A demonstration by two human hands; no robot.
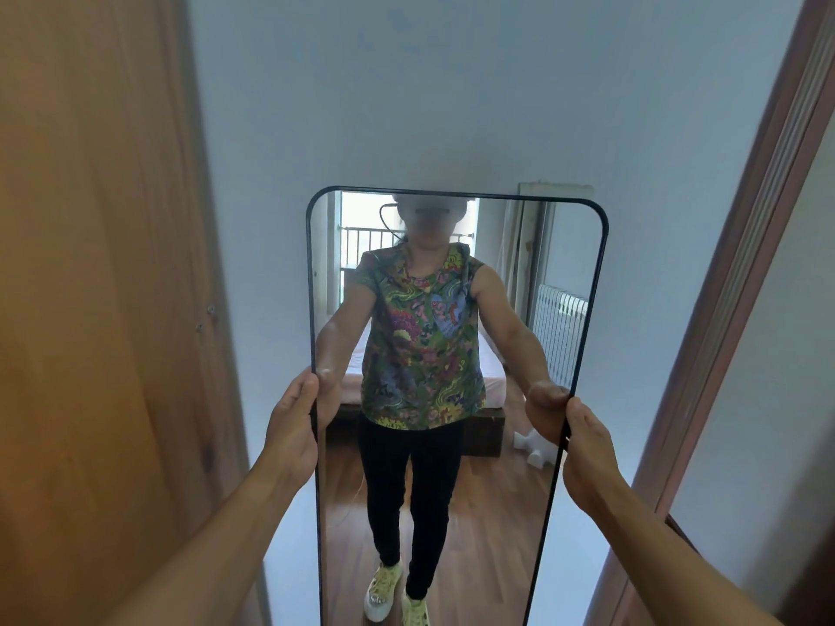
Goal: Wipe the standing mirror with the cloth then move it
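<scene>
Two hands hold the standing mirror [456,399] in our head view, one on each long edge at about mid-height. Our left hand [291,426] wraps the left edge of the thin black frame; our right hand [583,445] wraps the right edge. Each grip is closed on the frame. The mirror stands before a pale wall [406,106], between a wooden panel [90,264] and a door frame [741,264]. No cloth shows, so we judge the moving step underway. We should keep it upright, hands level, and clear of both sides.
</scene>
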